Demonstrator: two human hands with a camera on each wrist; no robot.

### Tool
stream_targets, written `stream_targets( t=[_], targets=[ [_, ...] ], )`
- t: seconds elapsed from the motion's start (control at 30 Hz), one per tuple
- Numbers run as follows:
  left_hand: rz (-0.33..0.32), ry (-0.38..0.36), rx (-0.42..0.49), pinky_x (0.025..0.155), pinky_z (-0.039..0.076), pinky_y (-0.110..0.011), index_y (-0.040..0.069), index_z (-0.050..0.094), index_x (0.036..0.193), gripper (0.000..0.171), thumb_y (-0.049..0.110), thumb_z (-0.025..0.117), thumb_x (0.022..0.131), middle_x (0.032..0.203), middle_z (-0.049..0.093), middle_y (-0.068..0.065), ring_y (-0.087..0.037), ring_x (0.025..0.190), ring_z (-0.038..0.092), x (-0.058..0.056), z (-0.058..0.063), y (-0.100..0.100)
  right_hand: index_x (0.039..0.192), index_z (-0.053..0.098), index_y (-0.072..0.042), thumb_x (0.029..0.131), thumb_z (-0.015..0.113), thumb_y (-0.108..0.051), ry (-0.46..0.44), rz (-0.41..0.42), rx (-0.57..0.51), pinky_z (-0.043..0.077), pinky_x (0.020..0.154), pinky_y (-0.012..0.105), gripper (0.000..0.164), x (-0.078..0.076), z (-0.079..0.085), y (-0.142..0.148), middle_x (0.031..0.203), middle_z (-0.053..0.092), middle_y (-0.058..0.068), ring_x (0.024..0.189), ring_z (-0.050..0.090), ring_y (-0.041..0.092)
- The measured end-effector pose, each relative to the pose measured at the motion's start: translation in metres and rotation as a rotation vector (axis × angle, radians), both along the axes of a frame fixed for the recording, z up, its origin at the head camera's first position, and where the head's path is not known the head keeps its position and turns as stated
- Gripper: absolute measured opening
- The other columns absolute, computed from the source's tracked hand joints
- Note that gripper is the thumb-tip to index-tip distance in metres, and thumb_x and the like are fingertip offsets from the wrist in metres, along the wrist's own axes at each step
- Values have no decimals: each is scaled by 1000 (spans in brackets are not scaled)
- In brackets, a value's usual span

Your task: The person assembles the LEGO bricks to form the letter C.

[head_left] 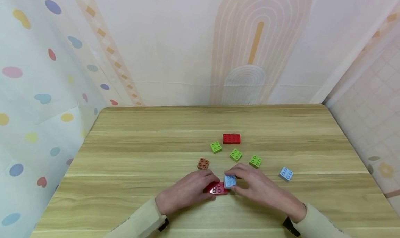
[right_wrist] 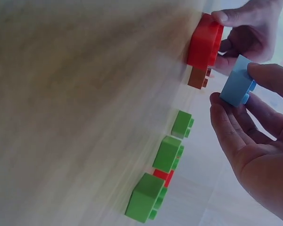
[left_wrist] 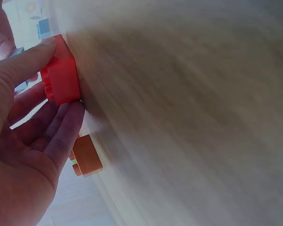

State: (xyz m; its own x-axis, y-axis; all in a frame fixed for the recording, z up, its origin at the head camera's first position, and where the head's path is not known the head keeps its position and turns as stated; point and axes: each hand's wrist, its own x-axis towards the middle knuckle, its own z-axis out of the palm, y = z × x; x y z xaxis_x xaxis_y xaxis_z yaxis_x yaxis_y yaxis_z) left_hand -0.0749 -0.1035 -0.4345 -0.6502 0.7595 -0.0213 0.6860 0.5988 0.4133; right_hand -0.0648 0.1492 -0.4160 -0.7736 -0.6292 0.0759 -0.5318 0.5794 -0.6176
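Note:
Near the table's front, my left hand (head_left: 192, 189) grips the left end of a red building brick (head_left: 220, 188), thumb on one side and fingers on the other. In the left wrist view this red brick (left_wrist: 66, 77) lies on the wood, studs facing away from the tabletop. My right hand (head_left: 257, 184) pinches a light blue square brick (head_left: 230, 181) between thumb and fingers. The right wrist view shows that blue brick (right_wrist: 237, 82) held above the table, close to the red one. A brown brick (head_left: 203, 163) sits just beyond my left fingers.
Beyond the hands lie several green bricks (head_left: 235, 155) in a loose row, with a second long red brick (head_left: 231, 138) behind them. Another light blue brick (head_left: 285, 174) is off to the right. Patterned cloth (head_left: 175, 47) hangs along the wooden table's (head_left: 140, 144) back and sides.

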Motion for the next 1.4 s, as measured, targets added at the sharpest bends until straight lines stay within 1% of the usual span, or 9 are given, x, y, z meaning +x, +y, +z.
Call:
stream_targets(
  t=[0.13,0.33,0.47,0.7,0.97,1.1,1.3,1.4],
  targets=[
    [26,-33,7,89,49,-26,15,66,118,37,35,76,89,112,61,7,-4,98,55,-1,0,1,124,66,-10,87,77,-16,-9,6,12,50,95,41,39,1,-3,-4,122,63,-4,112,58,13],
    [27,-32,10,84,49,-23,15,65,115,36,33,78,87,109,60,7,-3,93,54,-3,-1,1,123,67,-10,88,76,-16,-19,26,35,51,93,39,37,3,-8,-9,118,63,-5,108,59,11],
    [33,-40,5,83,49,-23,16,65,113,34,33,78,87,107,60,8,-3,92,53,-3,-1,2,123,67,-10,89,75,-16,-29,21,41,52,91,35,36,3,-8,-9,117,62,-6,106,58,10],
    [32,-50,8,83,49,-23,17,66,112,33,33,78,86,106,60,9,-2,92,53,-4,0,2,123,68,-12,90,75,-17,-48,14,58,53,88,32,34,1,-7,-10,116,60,-7,104,58,8],
    [40,-77,-3,85,49,-24,17,67,114,35,33,79,86,109,61,8,-3,95,55,-5,0,2,121,69,-10,89,75,-16,-25,17,70,52,87,33,33,2,-5,-9,115,60,-7,102,57,8],
    [43,-75,-9,86,49,-24,18,67,115,36,33,80,85,109,61,7,-3,96,55,-5,-1,2,121,70,-11,89,75,-16,-30,23,73,52,87,32,33,1,-4,-10,114,59,-8,102,57,7],
    [39,-81,2,85,49,-23,18,67,114,36,32,80,84,109,61,8,-3,95,55,-5,-1,2,122,69,-11,88,76,-16,-43,41,84,52,88,29,35,2,-5,-11,114,59,-7,101,57,7],
    [36,-83,13,85,49,-23,17,67,114,36,31,80,84,109,61,8,-3,96,55,-5,-1,1,122,69,-11,89,76,-17,-44,34,95,52,88,29,35,3,-5,-11,114,59,-7,101,57,7]
  ],
)
